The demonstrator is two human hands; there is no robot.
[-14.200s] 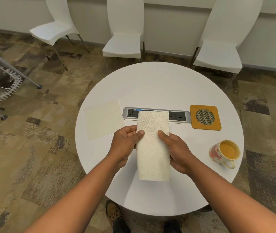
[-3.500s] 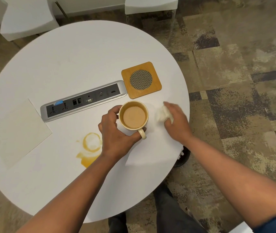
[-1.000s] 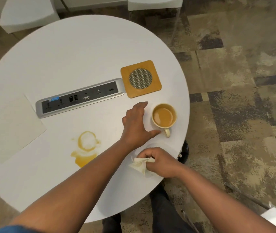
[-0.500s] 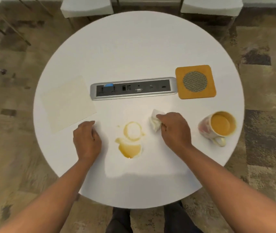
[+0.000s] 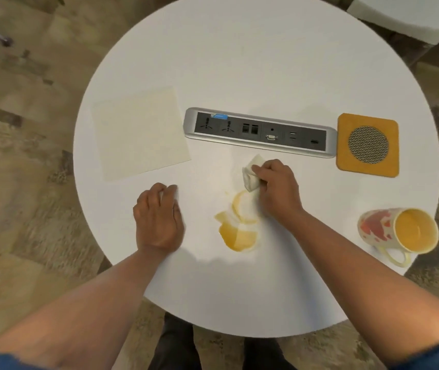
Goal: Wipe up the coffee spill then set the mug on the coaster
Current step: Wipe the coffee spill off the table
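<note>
A brown coffee spill, a ring with a puddle below it, lies on the round white table. My right hand is shut on a crumpled white paper towel, pressed to the table at the ring's upper right edge. My left hand rests flat on the table left of the spill, holding nothing. The flowered mug, with coffee in it, stands near the table's right edge. The orange square coaster lies beyond it, bare.
A silver socket strip runs across the table's middle, just beyond my right hand. A cream square sheet lies at the left. A white chair stands at the far right. Patterned carpet surrounds the table.
My right hand has slid the paper towel onto the upper right of the coffee ring, part of which is smeared away. My left hand stays flat on the table. The mug has not moved.
</note>
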